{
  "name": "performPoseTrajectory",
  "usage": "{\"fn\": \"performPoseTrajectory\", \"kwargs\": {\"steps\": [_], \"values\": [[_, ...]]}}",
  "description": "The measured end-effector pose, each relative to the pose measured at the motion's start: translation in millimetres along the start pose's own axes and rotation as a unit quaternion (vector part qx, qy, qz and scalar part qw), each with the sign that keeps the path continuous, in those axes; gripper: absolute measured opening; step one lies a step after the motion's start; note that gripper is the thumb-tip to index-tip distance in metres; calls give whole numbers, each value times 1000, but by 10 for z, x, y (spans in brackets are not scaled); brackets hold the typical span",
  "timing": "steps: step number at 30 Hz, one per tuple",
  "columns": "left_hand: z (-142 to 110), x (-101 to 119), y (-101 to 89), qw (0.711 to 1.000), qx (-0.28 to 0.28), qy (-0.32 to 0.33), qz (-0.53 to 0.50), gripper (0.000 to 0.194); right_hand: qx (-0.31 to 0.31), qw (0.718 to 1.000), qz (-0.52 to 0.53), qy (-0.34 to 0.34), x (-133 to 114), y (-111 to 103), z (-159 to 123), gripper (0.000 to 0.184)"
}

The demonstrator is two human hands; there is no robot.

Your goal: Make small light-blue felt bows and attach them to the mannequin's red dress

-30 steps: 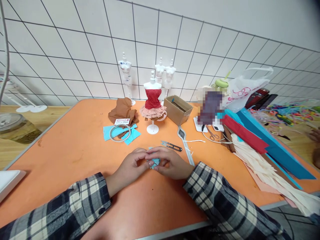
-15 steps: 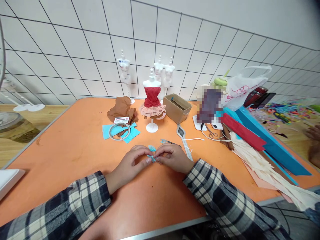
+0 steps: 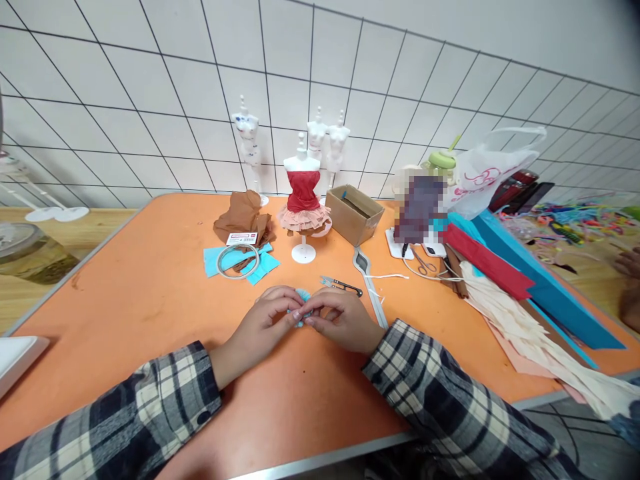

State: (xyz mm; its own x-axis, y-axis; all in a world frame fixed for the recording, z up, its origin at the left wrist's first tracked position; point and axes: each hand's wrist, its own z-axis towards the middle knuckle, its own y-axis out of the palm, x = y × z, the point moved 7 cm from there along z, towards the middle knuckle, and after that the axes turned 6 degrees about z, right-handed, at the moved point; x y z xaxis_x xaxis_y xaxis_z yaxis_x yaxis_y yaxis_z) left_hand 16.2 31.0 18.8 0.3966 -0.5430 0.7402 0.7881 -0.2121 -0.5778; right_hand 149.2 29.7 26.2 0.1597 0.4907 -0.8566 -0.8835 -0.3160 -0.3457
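My left hand [image 3: 263, 321] and my right hand [image 3: 346, 320] meet over the middle of the table, fingertips touching. Between them they pinch a small gathered piece of light-blue crepe paper [image 3: 303, 293]; most of it is hidden behind the fingers. Just beyond my right hand lie thread snips [image 3: 341, 287] with black handles. Behind the hands stands a small white dress form [image 3: 303, 160], upright, wearing a red bodice [image 3: 303, 190] and a ruffled pink skirt [image 3: 303, 219].
Brown crepe paper [image 3: 241, 217], blue strips [image 3: 265, 265] and a roll of tape [image 3: 239, 261] sit left of the dress form. To its right are a cardboard box [image 3: 353, 227], scissors [image 3: 425, 263] and cream strips [image 3: 505, 310]. Another person's hand [image 3: 627, 263] shows at the right edge.
My fingertips have drawn closer together over the blue paper, covering more of it. The snips now show more fully beyond my right hand. The objects on the table stay put.
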Motion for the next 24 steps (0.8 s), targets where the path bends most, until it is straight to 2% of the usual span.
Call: {"fn": "performPoseTrajectory", "kwargs": {"steps": [3, 5, 8, 11, 14, 17, 19, 21, 24], "values": [[0, -28, -1, 1000, 6, -13, -19, 26, 21, 1000, -3, 4, 0, -4, -4, 6], [-10, -65, 32, 998, -11, -36, -54, 30, 25, 999, -27, -14, -15, 1, -5, 6], [-35, -115, 92, 989, -45, -75, -116, 33, -12, 994, -82, -72, -76, 30, -3, 13], [-52, -143, 68, 985, -37, -99, -137, 30, -14, 985, -148, -88, -65, -69, 14, 15], [-66, -175, 8, 982, -13, -125, -144, 27, 23, 960, -280, -18, 114, -287, 49, 19], [-77, -191, -10, 975, -3, -156, -161, 29, 0, 920, -384, 81, 383, -409, 51, 21], [-82, -187, -14, 972, -1, -173, -157, 30, -15, 909, -400, 119, 490, -428, 40, 12], [-91, -178, -21, 971, 4, -188, -149, 30, -16, 910, -393, 133, 494, -410, 35, 1], [-117, -194, -38, 964, 21, -220, -146, 30, 15, 918, -362, 161, 370, -368, 14, 6]]}}
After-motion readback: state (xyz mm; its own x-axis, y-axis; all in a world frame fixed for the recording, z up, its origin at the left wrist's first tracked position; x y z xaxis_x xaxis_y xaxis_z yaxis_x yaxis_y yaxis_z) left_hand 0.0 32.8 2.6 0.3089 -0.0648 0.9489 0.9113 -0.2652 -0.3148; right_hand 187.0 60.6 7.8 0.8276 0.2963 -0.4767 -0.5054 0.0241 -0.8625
